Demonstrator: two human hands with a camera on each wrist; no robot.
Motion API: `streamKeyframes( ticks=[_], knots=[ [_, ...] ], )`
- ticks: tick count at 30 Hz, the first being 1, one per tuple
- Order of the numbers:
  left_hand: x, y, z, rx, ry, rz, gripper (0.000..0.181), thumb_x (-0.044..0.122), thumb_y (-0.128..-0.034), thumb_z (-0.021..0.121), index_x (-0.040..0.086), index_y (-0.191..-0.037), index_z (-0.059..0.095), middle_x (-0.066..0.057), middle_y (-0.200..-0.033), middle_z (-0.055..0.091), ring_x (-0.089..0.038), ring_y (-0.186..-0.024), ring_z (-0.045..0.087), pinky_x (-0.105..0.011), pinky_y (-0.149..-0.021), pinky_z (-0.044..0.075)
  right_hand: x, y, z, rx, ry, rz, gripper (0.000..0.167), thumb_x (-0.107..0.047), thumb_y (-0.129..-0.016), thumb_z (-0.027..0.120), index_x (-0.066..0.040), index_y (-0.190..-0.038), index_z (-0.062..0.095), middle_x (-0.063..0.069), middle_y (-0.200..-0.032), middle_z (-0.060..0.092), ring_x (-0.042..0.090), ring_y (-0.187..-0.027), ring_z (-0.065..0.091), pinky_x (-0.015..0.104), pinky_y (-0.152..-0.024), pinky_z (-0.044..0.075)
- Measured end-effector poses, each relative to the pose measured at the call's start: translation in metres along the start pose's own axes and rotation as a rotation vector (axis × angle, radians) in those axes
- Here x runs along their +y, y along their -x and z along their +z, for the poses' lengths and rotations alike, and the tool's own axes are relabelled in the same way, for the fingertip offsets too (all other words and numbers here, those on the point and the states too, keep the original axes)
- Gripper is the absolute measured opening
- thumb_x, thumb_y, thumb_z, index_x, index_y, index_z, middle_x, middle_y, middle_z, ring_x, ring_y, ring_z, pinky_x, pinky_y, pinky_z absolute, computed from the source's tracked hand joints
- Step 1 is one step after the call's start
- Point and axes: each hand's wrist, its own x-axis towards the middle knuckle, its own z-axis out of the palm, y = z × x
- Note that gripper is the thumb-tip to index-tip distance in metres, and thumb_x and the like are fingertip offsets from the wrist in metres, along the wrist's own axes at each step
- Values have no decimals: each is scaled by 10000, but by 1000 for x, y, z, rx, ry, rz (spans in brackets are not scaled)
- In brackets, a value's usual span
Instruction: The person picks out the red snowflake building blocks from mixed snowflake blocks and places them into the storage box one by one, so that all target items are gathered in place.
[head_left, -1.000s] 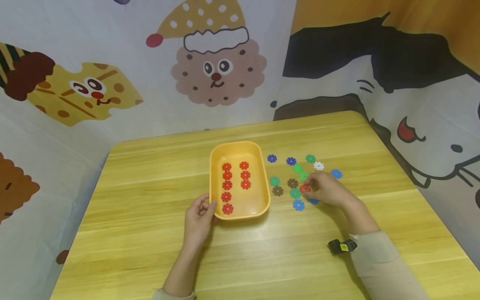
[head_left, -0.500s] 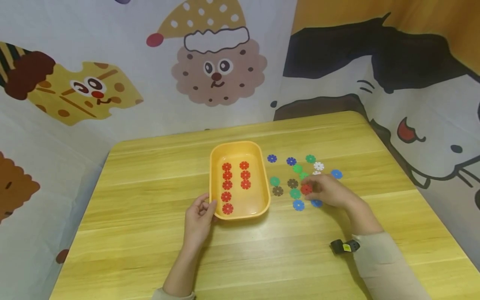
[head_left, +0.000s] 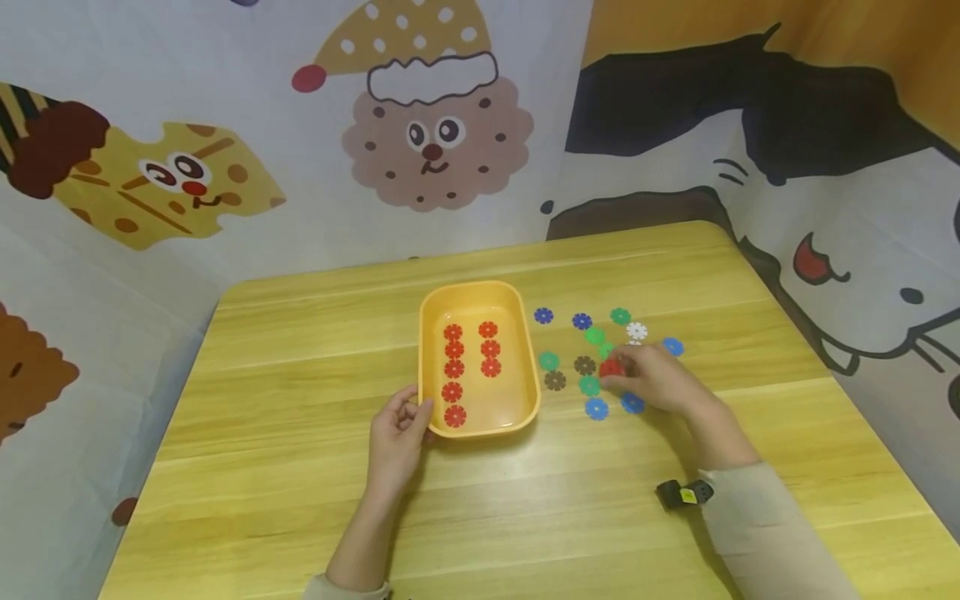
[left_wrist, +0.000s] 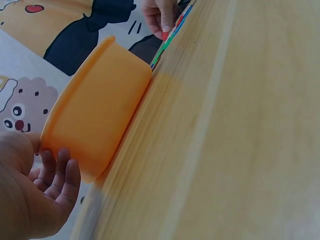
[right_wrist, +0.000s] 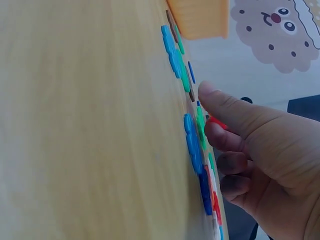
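Note:
My left hand (head_left: 397, 432) grips the near left corner of a yellow-orange tray (head_left: 504, 405), thumb at the rim and fingers against the outer wall. The left wrist view shows this hold on the tray wall (left_wrist: 100, 105) from the side. Inside the tray lie several red snowflake discs (head_left: 454, 367) in two columns. To the tray's right, my right hand (head_left: 662, 379) pinches another red snowflake disc (head_left: 611, 367) over the loose pieces. A sliver of that red disc (right_wrist: 217, 122) shows between thumb and forefinger in the right wrist view; the rest is hidden.
Around the right hand lie loose discs: dark blue (head_left: 582, 321), green (head_left: 549, 361), brown (head_left: 555, 381), white (head_left: 637, 331) and light blue (head_left: 597, 408). The wooden table (head_left: 300, 375) meets a cartoon-printed cloth (head_left: 270, 50) behind. A black device (head_left: 684, 494) sits at the right wrist.
The red disc in my right hand has tilted and risen slightly, with the hand staying over the same spot. My left hand and the tray have not moved.

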Motion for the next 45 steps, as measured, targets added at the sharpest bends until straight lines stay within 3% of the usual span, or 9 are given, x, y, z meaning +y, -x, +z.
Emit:
streamKeyframes(
  ticks=[5, 10, 15, 21, 28, 33, 38, 45],
  knots=[
    [0, 0, 1, 7, 0, 3, 345, 108, -988, 667, -1, -1310, 612, -228, -888, 651, -151, -642, 631, -237, -579, 596, -3, -4, 1, 46, 36, 0, 219, -322, -930, 749, -115, -969, 689, -36, -642, 517, 118, -548, 437, 248, -461, 405],
    [2, 1, 1, 9, -3, -1, 377, 108, -985, 669, -3, -1336, 590, -209, -883, 648, -151, -638, 633, -235, -580, 597, -10, -7, 2, 100, 33, -21, 347, -338, -924, 756, -67, -1134, 706, -41, -726, 591, 139, -637, 524, 272, -540, 490],
    [2, 1, 0, 3, -8, 2, 390, 106, -987, 665, -13, -1347, 577, -213, -888, 650, -149, -636, 633, -237, -581, 597, -18, -11, 5, 141, 15, -45, 347, -338, -902, 782, -80, -1126, 719, -38, -799, 633, 134, -651, 572, 270, -541, 531],
    [1, 1, 0, 0, -9, -1, 388, 110, -988, 664, -9, -1348, 580, -214, -895, 653, -154, -645, 636, -243, -588, 603, -28, -15, 9, 184, -23, -107, 330, -289, -889, 802, -55, -1107, 722, -29, -798, 636, 119, -560, 528, 246, -444, 469],
    [2, 1, 0, 4, -9, 1, 381, 113, -989, 665, -2, -1343, 586, -215, -895, 654, -150, -638, 631, -236, -582, 598, -47, -23, 14, 170, -91, -146, 418, -242, -889, 804, 26, -1190, 693, -23, -772, 621, 132, -589, 540, 232, -482, 494],
    [1, 1, 1, 5, -1, 1, 363, 110, -990, 662, 2, -1331, 596, -225, -903, 652, -145, -641, 631, -236, -583, 599, -62, -30, 21, 138, -146, -142, 385, -272, -889, 800, -31, -1174, 706, -42, -760, 635, 134, -596, 566, 248, -489, 523],
    [0, 1, 1, 8, 10, -3, 367, 105, -988, 663, -2, -1332, 592, -226, -901, 648, -137, -638, 633, -241, -586, 605, -74, -37, 28, 158, -146, -207, 384, -303, -883, 803, -62, -1170, 721, -58, -747, 621, 132, -573, 530, 240, -463, 485],
    [0, 1, 1, 16, 4, -4, 385, 113, -990, 664, -11, -1345, 581, -218, -890, 644, -143, -632, 638, -252, -582, 609, -89, -44, 38, 167, -136, -267, 386, -273, -885, 801, -27, -1169, 714, -59, -770, 614, 123, -593, 526, 234, -491, 489]
  ],
)
